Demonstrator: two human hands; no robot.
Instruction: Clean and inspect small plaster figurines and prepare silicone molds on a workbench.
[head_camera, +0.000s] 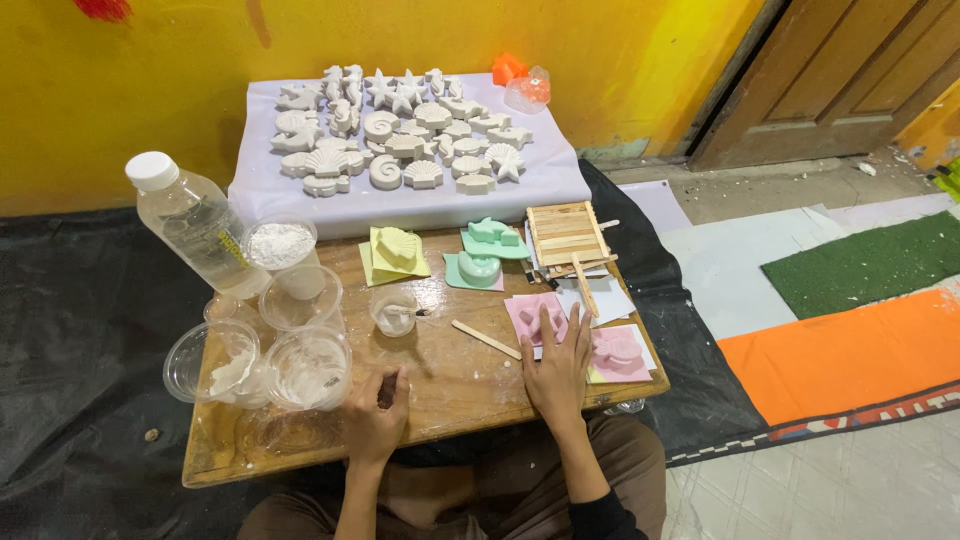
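Observation:
My right hand (558, 368) lies flat with spread fingers on the low wooden table (450, 385), its fingertips resting on a pink silicone mould (530, 312). A second pink mould (620, 352) sits just right of that hand. My left hand (376, 412) is curled near the table's front edge, fingers closed around a small dark object that I cannot make out. A wooden craft stick (485, 339) lies between the hands. A small clear cup (394, 310) with white residue stands behind them.
Several clear plastic cups (305, 368) and a cup of white powder (281, 245) stand at left beside a clear bottle (190, 222). Yellow (396, 250) and green (482, 255) moulds and a craft-stick tray (566, 234) sit farther back. White plaster shell casts (400, 140) cover a sheet by the wall.

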